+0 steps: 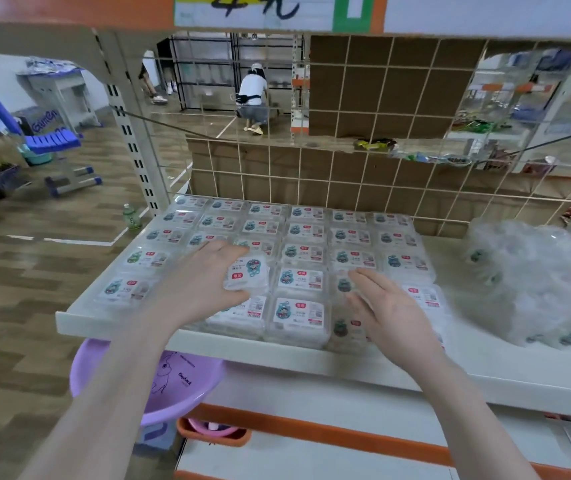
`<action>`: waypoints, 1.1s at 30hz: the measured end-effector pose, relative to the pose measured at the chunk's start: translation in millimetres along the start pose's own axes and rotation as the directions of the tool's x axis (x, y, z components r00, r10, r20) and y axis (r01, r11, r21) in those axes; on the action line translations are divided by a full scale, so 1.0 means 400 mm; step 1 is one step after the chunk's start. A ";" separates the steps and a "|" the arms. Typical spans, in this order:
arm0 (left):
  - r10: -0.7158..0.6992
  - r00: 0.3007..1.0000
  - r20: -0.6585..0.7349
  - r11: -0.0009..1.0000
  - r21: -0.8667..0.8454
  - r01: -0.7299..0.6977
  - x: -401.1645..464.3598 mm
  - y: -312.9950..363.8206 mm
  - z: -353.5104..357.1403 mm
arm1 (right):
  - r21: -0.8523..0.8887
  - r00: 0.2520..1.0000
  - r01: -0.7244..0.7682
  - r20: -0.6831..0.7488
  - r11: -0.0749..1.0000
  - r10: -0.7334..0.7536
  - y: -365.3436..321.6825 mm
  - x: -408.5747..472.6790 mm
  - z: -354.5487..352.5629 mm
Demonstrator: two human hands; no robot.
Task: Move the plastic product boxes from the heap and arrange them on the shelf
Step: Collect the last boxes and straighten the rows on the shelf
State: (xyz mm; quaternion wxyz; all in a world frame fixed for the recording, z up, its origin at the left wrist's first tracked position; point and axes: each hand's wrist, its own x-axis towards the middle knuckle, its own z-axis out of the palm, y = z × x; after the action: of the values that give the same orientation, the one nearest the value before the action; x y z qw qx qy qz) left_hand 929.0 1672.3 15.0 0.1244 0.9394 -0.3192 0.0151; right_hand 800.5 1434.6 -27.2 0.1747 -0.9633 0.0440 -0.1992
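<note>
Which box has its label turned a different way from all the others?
The box that the left hand holds, in the middle of the rows. Its label is turned sideways, while the other boxes' labels all sit straight and face the front of the shelf.

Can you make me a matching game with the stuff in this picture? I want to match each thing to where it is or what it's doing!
Things:
1. left hand
2. right hand
3. heap of boxes
4. purple basin

Places or states:
A. under the shelf
B. open, fingers straight, above the rows
C. on the shelf's right end
D. holding a turned box

Pairs: 1-D, 2-B, 3-C, 4-A
</note>
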 end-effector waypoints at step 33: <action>0.329 0.707 0.626 0.867 0.097 -0.489 0.196 0.196 -0.035 | -0.052 0.995 -0.091 0.038 0.994 0.093 0.206 0.014 -0.038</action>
State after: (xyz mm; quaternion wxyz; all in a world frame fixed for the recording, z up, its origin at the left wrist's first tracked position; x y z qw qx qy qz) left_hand 944.7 1568.7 54.5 -0.1098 0.8087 -0.5388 -0.2087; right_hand 798.3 1351.9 -41.2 0.1602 -0.9682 0.0897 -0.1701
